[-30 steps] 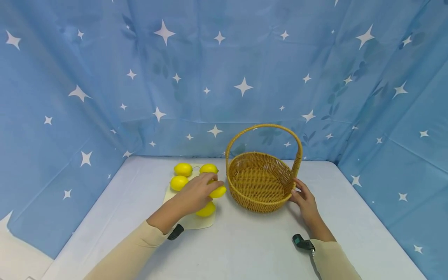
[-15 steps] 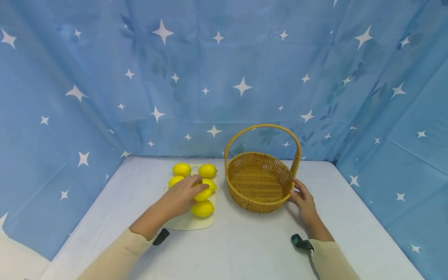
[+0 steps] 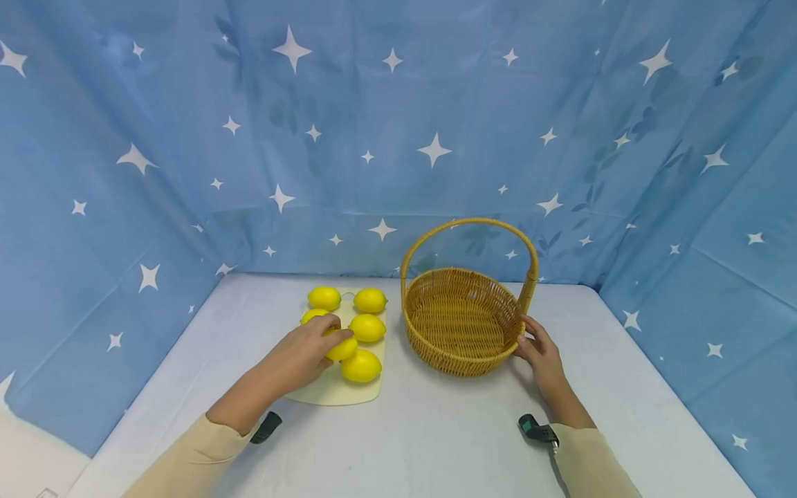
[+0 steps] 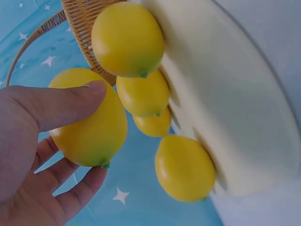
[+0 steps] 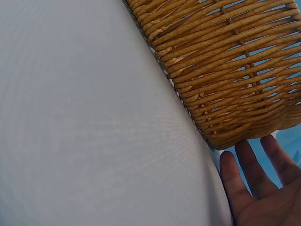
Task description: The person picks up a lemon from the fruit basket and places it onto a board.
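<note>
Since a second earlier the left hand point(image 3: 305, 354) had drawn back toward the near left of the cream board point(image 3: 333, 393), curled around a lemon point(image 3: 342, 348) just above it. Five other lemons lay beside it. Rightward, the right hand point(image 3: 540, 351) rested relaxed against the wicker basket point(image 3: 462, 321) wall.

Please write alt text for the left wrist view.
A left hand grips a yellow lemon between thumb and fingers. Four more lemons lie on a cream board, with a wicker basket behind them.
</note>
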`<action>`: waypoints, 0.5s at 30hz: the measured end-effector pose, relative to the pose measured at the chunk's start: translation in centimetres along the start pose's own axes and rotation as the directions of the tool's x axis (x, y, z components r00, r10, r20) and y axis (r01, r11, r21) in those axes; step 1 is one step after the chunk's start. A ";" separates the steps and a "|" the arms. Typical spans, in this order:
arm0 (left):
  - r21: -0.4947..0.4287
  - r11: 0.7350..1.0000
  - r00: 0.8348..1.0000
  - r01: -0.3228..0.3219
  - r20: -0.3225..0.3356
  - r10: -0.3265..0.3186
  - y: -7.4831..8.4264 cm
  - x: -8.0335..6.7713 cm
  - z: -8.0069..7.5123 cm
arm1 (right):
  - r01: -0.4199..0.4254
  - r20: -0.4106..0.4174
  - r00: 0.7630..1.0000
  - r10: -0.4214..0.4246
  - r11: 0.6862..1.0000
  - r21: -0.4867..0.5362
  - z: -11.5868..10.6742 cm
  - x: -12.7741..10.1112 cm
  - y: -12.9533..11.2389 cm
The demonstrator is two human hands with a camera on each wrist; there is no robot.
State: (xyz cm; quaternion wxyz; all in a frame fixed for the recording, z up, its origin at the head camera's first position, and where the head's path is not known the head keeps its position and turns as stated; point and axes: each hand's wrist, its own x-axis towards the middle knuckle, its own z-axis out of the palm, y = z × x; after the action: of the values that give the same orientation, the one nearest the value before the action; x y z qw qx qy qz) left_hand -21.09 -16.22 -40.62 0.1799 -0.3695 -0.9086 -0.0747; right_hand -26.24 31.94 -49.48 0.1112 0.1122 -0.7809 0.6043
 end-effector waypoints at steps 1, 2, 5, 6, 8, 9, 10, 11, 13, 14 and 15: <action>0.000 1.000 1.000 0.002 -0.003 -0.002 -0.1 -0.1 -0.1 | -0.001 0.000 1.000 0.001 1.000 0.001 0.0 0.0 0.0; 0.000 1.000 1.000 0.005 -0.006 -0.005 -0.1 -0.2 -0.1 | -0.005 0.000 1.000 0.005 1.000 -0.002 -0.1 0.0 0.1; -0.002 1.000 1.000 0.013 -0.008 -0.013 -0.3 -0.6 -0.3 | -0.015 0.000 1.000 0.015 1.000 -0.013 -0.2 0.0 0.1; -0.001 1.000 1.000 0.014 -0.006 -0.014 -0.4 -0.7 -0.3 | -0.019 -0.003 1.000 0.019 1.000 -0.014 -0.2 0.0 0.1; -0.003 1.000 1.000 0.018 0.000 -0.018 -0.5 -0.9 -0.2 | -0.024 -0.004 1.000 0.024 1.000 -0.020 -0.2 0.0 0.0; -0.005 1.000 1.000 0.021 0.002 -0.020 -0.6 -1.0 -0.2 | -0.026 -0.005 1.000 0.026 0.999 -0.023 -0.2 0.0 -0.1; -0.004 1.000 1.000 0.023 0.004 -0.023 -0.7 -1.1 -0.1 | -0.028 -0.008 1.000 0.028 0.999 -0.020 -0.2 0.0 -0.2; -0.004 1.000 1.000 0.025 0.005 -0.025 -0.8 -1.2 0.0 | -0.030 -0.008 1.000 0.030 0.999 -0.021 -0.2 -0.1 -0.2; -0.005 1.000 1.000 0.031 0.006 -0.031 -1.0 -1.5 0.1 | -0.033 -0.010 0.999 0.033 0.999 -0.020 -0.1 -0.1 -0.3; -0.004 0.999 0.999 0.034 0.006 -0.034 -1.1 -1.7 0.2 | -0.033 -0.010 0.999 0.033 0.999 -0.017 0.0 -0.1 -0.4; -0.003 0.999 0.999 0.037 0.007 -0.037 -1.2 -1.9 0.3 | -0.033 -0.008 0.999 0.033 0.999 -0.016 0.0 0.0 -0.4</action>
State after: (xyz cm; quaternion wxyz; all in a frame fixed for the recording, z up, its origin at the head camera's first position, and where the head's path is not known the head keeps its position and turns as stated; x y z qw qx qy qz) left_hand -20.73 -18.20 -41.58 0.1749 -0.3530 -0.9158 -0.0783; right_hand -26.08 31.85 -49.16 0.1051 0.0958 -0.7872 0.6001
